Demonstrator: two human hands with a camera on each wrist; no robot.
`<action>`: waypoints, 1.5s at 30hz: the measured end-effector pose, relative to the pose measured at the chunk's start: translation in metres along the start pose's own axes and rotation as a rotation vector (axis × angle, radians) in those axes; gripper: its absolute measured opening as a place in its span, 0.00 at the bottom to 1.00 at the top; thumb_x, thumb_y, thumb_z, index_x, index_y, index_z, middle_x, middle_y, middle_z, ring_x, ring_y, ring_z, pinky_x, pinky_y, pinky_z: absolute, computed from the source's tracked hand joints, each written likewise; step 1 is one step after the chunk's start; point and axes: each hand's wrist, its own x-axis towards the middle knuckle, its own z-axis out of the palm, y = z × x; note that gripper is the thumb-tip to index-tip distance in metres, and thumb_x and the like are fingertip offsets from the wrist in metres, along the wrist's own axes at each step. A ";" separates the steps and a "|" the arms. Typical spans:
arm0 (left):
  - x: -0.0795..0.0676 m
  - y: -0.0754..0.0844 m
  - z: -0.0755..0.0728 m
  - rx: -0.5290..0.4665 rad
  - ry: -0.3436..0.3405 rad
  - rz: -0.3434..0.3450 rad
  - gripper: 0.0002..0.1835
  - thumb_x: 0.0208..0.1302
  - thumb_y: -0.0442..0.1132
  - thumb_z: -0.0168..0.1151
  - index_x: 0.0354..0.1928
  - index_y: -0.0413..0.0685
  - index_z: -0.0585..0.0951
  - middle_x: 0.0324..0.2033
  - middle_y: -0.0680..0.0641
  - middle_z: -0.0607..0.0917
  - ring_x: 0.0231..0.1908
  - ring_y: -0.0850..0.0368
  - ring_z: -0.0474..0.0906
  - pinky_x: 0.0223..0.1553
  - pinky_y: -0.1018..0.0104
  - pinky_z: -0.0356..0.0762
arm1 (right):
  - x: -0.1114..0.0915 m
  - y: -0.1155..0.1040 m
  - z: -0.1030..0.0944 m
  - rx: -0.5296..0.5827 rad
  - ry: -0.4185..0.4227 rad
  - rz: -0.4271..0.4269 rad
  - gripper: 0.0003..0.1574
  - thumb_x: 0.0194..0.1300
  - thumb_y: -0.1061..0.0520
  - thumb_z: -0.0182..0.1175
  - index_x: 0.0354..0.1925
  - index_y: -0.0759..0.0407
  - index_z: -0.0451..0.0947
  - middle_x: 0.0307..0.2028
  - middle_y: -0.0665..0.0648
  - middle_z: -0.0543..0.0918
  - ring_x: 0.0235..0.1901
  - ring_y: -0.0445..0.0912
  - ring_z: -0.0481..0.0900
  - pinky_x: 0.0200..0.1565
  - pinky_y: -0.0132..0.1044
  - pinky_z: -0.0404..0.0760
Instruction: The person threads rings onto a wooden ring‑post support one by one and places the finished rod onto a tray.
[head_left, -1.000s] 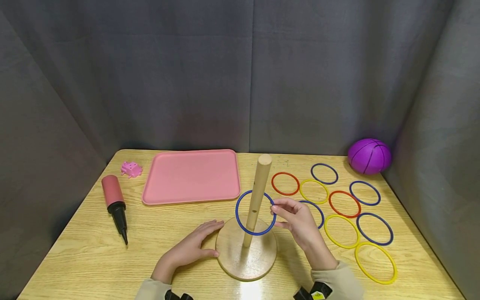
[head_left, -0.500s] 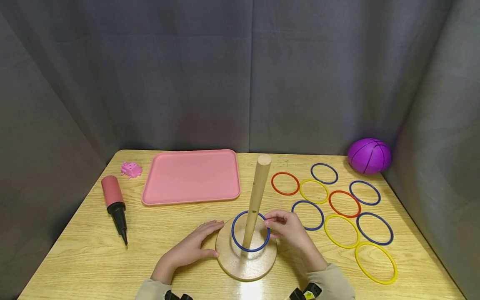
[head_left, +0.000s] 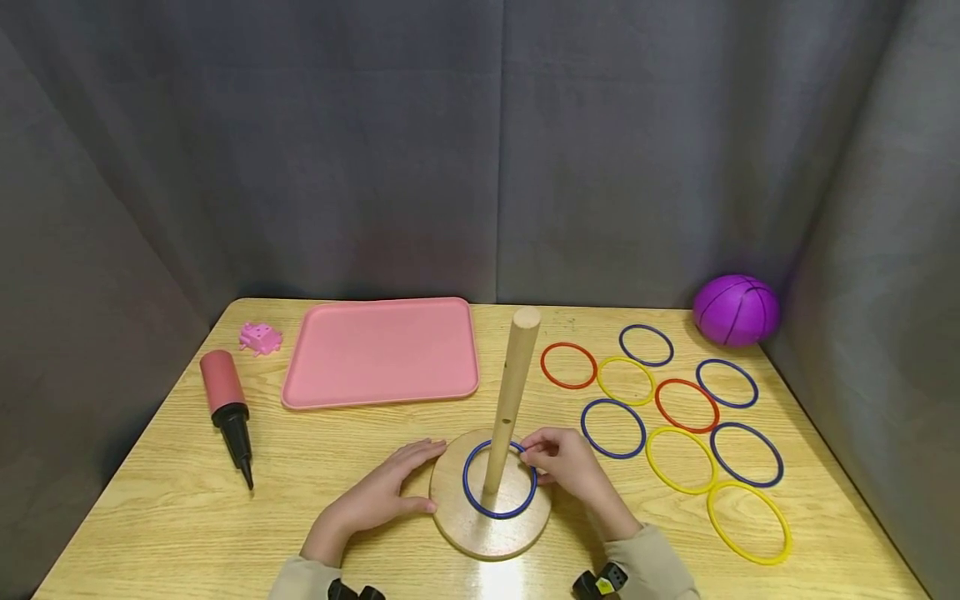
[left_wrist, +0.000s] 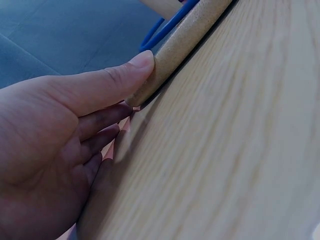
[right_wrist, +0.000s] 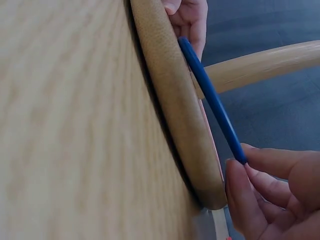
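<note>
My right hand [head_left: 573, 468] pinches the right side of a blue ring [head_left: 501, 517] between thumb and fingers. The ring encircles the wooden post [head_left: 513, 375], low over its round base [head_left: 487, 540]. In the right wrist view, the held ring [right_wrist: 212, 100] is tilted, its far side near the base and its pinched side raised slightly above it. My left hand [head_left: 382, 493] lies at the left edge of the base, fingers extended. In the left wrist view, its thumb [left_wrist: 117, 82] touches the base's rim [left_wrist: 175, 55], fingertips alongside.
Several red, yellow and blue rings, including a red ring [head_left: 687, 432], lie at the right. A purple ball [head_left: 737, 311] stands behind them. A pink tray [head_left: 381, 354] lies at the back, with a pink toy [head_left: 260, 338] and a red-and-black hand pump [head_left: 227, 408] left of it.
My right hand has lowered the blue ring down the post, from partway up to close over the base. My left hand has stayed at the base's edge.
</note>
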 end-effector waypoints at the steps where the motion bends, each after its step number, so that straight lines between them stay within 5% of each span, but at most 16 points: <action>1: 0.000 0.000 0.000 0.000 -0.001 -0.001 0.43 0.57 0.55 0.66 0.72 0.48 0.63 0.72 0.41 0.64 0.73 0.37 0.54 0.69 0.34 0.54 | 0.000 0.000 0.000 -0.007 0.006 -0.002 0.07 0.61 0.67 0.63 0.38 0.71 0.81 0.30 0.59 0.84 0.27 0.39 0.79 0.27 0.34 0.85; 23: -0.001 0.001 0.000 -0.011 -0.001 -0.013 0.43 0.57 0.55 0.66 0.72 0.48 0.63 0.72 0.42 0.64 0.73 0.37 0.53 0.70 0.35 0.52 | -0.003 -0.005 -0.008 -0.113 0.119 -0.001 0.05 0.59 0.66 0.65 0.36 0.66 0.83 0.30 0.59 0.87 0.26 0.40 0.81 0.26 0.31 0.83; 31: 0.000 0.001 0.000 -0.007 -0.001 -0.016 0.43 0.57 0.55 0.66 0.72 0.48 0.63 0.72 0.43 0.64 0.73 0.38 0.53 0.70 0.35 0.53 | 0.000 -0.008 -0.039 -0.152 0.198 0.009 0.09 0.61 0.64 0.64 0.41 0.67 0.83 0.33 0.60 0.86 0.30 0.38 0.79 0.28 0.29 0.82; 45: 0.000 0.002 -0.001 -0.023 -0.012 -0.013 0.43 0.58 0.54 0.66 0.72 0.46 0.62 0.72 0.40 0.64 0.73 0.35 0.53 0.69 0.33 0.52 | 0.008 0.004 -0.109 -0.383 0.287 0.063 0.16 0.64 0.61 0.62 0.48 0.69 0.81 0.41 0.67 0.86 0.36 0.55 0.85 0.30 0.30 0.80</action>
